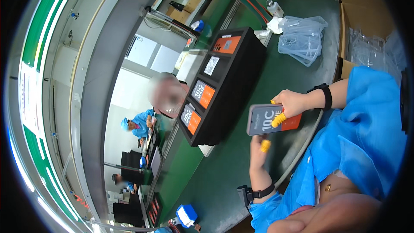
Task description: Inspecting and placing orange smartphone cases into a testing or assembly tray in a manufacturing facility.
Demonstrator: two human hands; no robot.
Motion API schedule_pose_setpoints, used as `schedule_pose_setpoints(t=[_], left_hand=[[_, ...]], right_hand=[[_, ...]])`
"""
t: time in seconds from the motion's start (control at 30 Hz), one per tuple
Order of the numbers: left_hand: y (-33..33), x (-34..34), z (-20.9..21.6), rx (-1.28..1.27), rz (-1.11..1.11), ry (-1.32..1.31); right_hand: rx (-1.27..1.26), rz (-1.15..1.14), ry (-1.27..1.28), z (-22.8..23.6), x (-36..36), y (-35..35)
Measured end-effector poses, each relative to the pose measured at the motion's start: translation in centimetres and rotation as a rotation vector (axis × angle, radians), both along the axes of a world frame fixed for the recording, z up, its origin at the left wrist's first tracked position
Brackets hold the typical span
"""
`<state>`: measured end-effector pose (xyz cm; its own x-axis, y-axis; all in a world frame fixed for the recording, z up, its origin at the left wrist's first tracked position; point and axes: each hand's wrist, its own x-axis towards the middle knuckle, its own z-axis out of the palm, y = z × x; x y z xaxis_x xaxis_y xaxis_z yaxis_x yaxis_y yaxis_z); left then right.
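A smartphone (261, 120) with a grey and orange printed front lies flat in front of me, above the green worktop. My right hand (290, 104) grips its right end, with yellow finger cots on the thumb and a finger. At the phone's near left edge is my left hand (258, 152), its fingertips against or under the edge and partly hidden. One yellow-cotted finger of that hand stands apart from the phone. Beyond is a black divided box (224, 77) holding similar grey and orange pieces (189, 118) in its compartments.
Clear plastic trays (302, 39) are stacked at the right, near a white bottle (274, 8). A cardboard box (366, 21) with clear plastic stands beside the worktop. A blue container (186, 215) sits at the left. Co-workers in blue (140, 124) are farther along the line.
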<state>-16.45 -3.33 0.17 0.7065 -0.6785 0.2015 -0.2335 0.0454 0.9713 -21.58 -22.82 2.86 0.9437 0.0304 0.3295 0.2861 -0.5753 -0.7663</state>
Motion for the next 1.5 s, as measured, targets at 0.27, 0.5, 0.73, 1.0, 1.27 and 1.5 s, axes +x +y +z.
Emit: schedule_pose_setpoints(t=[0.27,0.5,0.73,1.0,1.27,1.5], left_hand=[[-4.3,-1.0,0.2,-0.006,0.119,-0.161],[-5.0,2.7,1.3,0.015,0.136,-0.195],[-5.3,7.3,-6.0,-0.083,0.146,0.027],[-6.2,4.9,-4.1,0.171,0.047,-0.072],[-4.6,7.0,-5.0,0.084,0.096,-0.086],[-6.5,6.5,-0.3,-0.214,0.121,-0.229]], right_hand=[[0.505,0.075,-0.042,4.4,2.7,1.4],[0.389,0.046,-0.332,5.3,6.2,1.6],[0.204,-0.248,0.059,16.8,21.7,-2.7],[-0.736,-0.329,0.105,11.5,26.9,-4.0],[-0.616,-0.220,-0.388,18.8,12.3,-3.7],[-0.704,-0.480,-0.336,12.4,-3.9,-12.5]])
